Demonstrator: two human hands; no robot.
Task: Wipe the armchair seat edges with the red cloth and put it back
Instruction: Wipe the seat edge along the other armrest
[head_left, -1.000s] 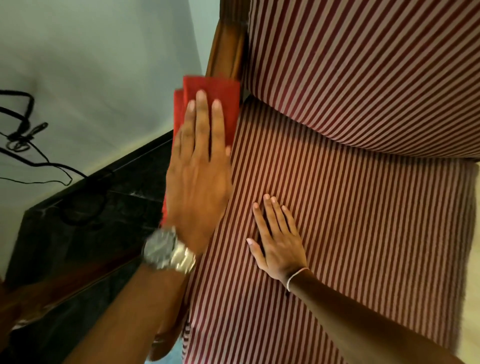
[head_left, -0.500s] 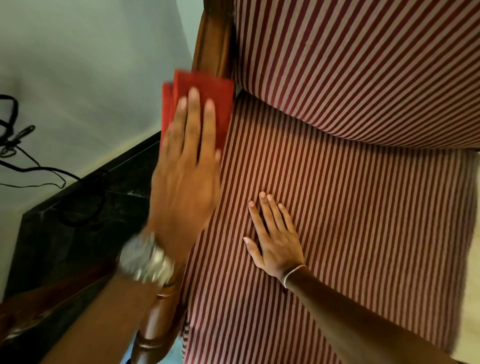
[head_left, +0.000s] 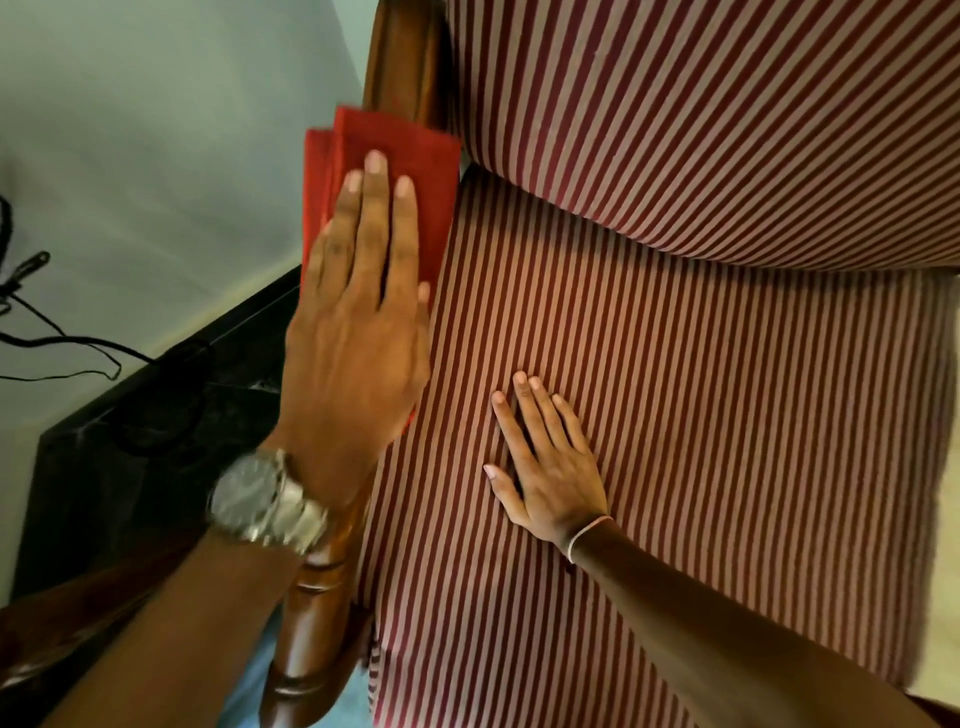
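The folded red cloth (head_left: 400, 140) lies on the left edge of the striped armchair seat (head_left: 701, 389), over the wooden arm rail, close to the backrest (head_left: 701, 104). My left hand (head_left: 358, 332) presses flat on the cloth with its fingers straight, and covers the cloth's lower part. A silver watch (head_left: 265, 499) sits on that wrist. My right hand (head_left: 545, 462) rests palm down on the seat cushion, fingers slightly apart, holding nothing.
The turned wooden arm post (head_left: 311, 623) runs along the seat's left side. Left of the chair are a dark polished surface (head_left: 156, 441), a pale wall, and black cables (head_left: 52, 343) hanging at the far left.
My left hand has slid the cloth a little toward the backrest along the left edge. The wooden arm post now shows below my wrist. My right hand has stayed in place.
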